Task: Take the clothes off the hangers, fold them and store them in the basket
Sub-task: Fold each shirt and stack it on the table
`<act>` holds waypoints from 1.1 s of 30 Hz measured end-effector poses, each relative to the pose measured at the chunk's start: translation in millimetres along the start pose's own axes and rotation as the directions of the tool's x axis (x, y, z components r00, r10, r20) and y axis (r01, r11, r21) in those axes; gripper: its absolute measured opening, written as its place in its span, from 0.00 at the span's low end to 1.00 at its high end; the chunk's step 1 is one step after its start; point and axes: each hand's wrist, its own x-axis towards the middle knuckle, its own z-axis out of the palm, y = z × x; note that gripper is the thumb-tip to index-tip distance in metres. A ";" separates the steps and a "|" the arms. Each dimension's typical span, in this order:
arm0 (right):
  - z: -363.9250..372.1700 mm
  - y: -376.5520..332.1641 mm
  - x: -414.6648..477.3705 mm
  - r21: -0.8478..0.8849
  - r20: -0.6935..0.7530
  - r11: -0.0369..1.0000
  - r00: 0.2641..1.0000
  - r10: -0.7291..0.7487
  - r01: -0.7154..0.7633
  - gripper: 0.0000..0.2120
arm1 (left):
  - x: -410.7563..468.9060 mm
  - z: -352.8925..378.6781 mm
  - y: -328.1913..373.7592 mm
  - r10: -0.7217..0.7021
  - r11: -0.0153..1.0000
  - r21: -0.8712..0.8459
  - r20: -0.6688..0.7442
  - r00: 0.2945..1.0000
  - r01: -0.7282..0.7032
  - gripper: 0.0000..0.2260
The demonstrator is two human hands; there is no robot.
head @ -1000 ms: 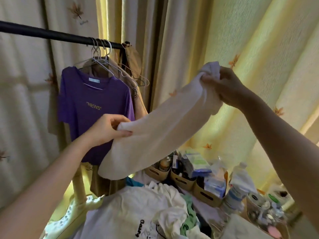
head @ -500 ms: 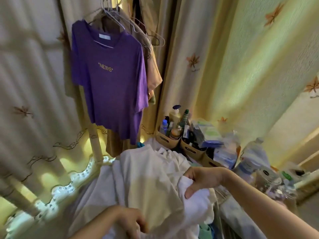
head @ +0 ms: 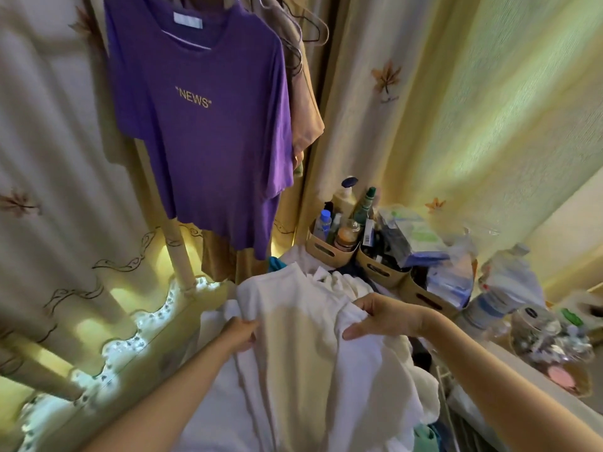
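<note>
We saw both hands low in the view on a white cotton garment [head: 303, 340] spread over a heap of pale laundry [head: 408, 373]. The left hand [head: 239, 334] gripped the garment's left edge with curled fingers. The right hand [head: 385, 316] pinched a fold on its right side, thumb underneath and fingers on top.

Above and behind the garment hung a purple short-sleeved T-shirt printed "NEWS" [head: 202, 132]. It was on a hanger, with a tan garment [head: 308, 102] just behind it and thin wire hangers [head: 310, 24] beside that. A scrap of teal cloth [head: 277, 264] showed between the purple hem and the white garment.

Close to the right hand stood a row of beige plastic bins [head: 329, 252] packed with bottles, among them a white lotion bottle with a dark blue cap [head: 346, 197] and a green-capped bottle [head: 367, 203]. Further right stood a clear plastic water bottle [head: 502, 288] and a glass jar of small items [head: 541, 334]. Pale yellow curtains with leaf motifs [head: 489, 109] closed in the corner. We could not make out a basket with any certainty.
</note>
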 end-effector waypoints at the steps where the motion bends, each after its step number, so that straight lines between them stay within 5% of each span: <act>1: 1.4 -0.1 4.7 -0.006 -0.009 1.000 1.000 0.006 -0.006 0.15 | 8.3 3.3 -0.9 -0.040 0.995 -0.091 -0.004 0.999 0.039 0.10; 6: 5.3 5.2 14.9 0.006 -0.025 0.999 0.998 0.053 -0.052 0.14 | 28.9 3.1 2.9 -0.124 0.941 -0.308 0.062 0.990 0.138 0.07; 13: 9.1 15.8 13.8 0.115 -0.041 0.988 0.993 0.106 -0.101 0.02 | 37.9 -7.4 -0.8 -0.012 0.879 -0.466 0.189 0.982 0.101 0.07; 16: 10.0 14.6 14.4 0.140 -0.046 0.987 0.995 0.089 -0.082 0.03 | 42.7 -2.8 0.4 0.022 0.832 -0.552 0.130 0.991 0.054 0.06; 19: 11.1 12.5 12.1 0.139 -0.044 0.988 0.996 0.072 -0.065 0.05 | 45.1 0.5 0.8 0.200 0.876 -0.438 -0.047 0.979 -0.200 0.08; 23: 10.5 12.9 8.6 0.117 -0.025 0.991 0.997 0.074 -0.070 0.03 | 52.3 -21.8 -4.9 0.540 0.820 -0.130 -0.142 0.829 -0.557 0.14; 26: 10.9 10.7 10.5 0.102 -0.026 0.992 0.997 0.077 -0.073 0.03 | 65.0 -40.1 -29.4 0.487 0.871 0.035 -0.199 0.850 -0.491 0.27; 28: 13.1 7.2 14.1 0.081 -0.036 0.994 0.996 0.078 -0.075 0.02 | 68.7 -46.0 -47.2 0.358 0.929 -0.032 -0.163 0.919 -0.368 0.32; 31: 17.7 2.9 19.9 0.026 -0.063 0.998 0.996 0.057 -0.055 0.10 | 61.4 -42.4 -62.1 0.256 0.964 0.014 -0.344 0.904 -0.267 0.25; 33: 18.1 1.9 19.1 0.009 -0.057 0.998 0.997 0.058 -0.058 0.12 | 43.1 -35.1 -59.9 0.404 0.911 0.101 -0.412 0.816 -0.400 0.17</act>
